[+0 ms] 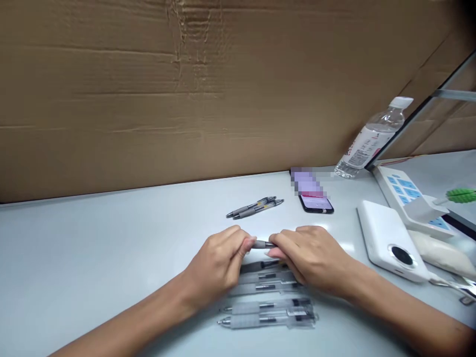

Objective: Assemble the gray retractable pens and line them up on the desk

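Between my two hands is a pen (263, 244) with a grey grip, held level above the table. My left hand (223, 255) is closed around its left end, and my right hand (310, 253) pinches its right part. Much of the pen is hidden by my fingers. Just below my hands lies a row of several clear pens (260, 321), side by side. A grey-gripped pen (253, 267) lies at the top of that row, partly covered by my hands. Beyond my hands, two grey-gripped pens (256, 208) rest next to each other.
A phone (316, 202) with a lit screen lies at the back. Right of it a water bottle (372, 139) leans to the right. A white power bank (390, 243) with a cable and a power strip (405, 193) lie at the right. A cardboard wall (148, 99) bounds the back.
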A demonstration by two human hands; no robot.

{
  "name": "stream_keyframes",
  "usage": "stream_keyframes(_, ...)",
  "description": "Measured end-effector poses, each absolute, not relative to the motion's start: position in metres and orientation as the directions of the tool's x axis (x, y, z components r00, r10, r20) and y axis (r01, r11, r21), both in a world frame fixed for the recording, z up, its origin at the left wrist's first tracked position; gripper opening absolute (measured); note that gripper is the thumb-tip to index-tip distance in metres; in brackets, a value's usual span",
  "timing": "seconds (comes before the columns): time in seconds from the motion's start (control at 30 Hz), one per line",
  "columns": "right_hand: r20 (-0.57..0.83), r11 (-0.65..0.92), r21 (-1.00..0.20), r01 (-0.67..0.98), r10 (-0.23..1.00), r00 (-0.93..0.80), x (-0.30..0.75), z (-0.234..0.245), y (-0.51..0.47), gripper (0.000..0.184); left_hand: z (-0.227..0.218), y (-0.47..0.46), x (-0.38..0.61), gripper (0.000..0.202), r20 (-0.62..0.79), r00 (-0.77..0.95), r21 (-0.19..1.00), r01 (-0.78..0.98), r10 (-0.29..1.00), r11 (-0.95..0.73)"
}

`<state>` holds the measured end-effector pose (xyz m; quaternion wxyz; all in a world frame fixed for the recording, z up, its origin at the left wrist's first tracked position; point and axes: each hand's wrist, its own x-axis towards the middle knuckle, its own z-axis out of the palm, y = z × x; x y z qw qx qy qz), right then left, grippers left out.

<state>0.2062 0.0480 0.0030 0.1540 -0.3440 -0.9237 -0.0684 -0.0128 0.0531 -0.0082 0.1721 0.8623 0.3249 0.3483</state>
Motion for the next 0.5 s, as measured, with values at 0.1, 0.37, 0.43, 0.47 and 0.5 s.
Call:
stream_keyframes(0.1, 0.435, 0.740, 0.106, 0.664, 0.566, -0.701, 0.2035, 0.0035, 0.0517, 0.035, -0.0077, 0.0563, -0.0124, 0.035, 0.332, 0.495, 0.670, 0.475, 0.803, -0.570)
stream_keyframes(0.37, 0.544, 0.766, 0.145, 0.626, 0.467, -0.697, 0.2023, -0.0014, 0.0529, 0.024, -0.0058, 0.0561, -0.0057, 0.048, 0.048, 0.424, 0.804, 0.521, 0.905, -0.287)
stream_keyframes(0.43, 0.538, 0.770, 0.173, 0.614, 0.448, -0.714, 0.2018, -0.0028, 0.0520, 0.027, -0.0024, 0.0577, -0.0056, 0.051, -0.047, 0.430, 0.836, 0.511, 0.902, -0.200)
stream_keyframes(0.47, 0.540, 0.774, 0.179, 0.608, 0.439, -0.718, 0.2016, -0.0033, 0.0521, 0.027, -0.0010, 0.0590, -0.0063, 0.053, -0.100, 0.442, 0.852, 0.501, 0.891, -0.152)
stream_keyframes(0.5, 0.549, 0.775, 0.174, 0.608, 0.436, -0.713, 0.2017, -0.0037, 0.0527, 0.027, -0.0002, 0.0602, -0.0076, 0.055, -0.143, 0.452, 0.866, 0.488, 0.881, -0.110)
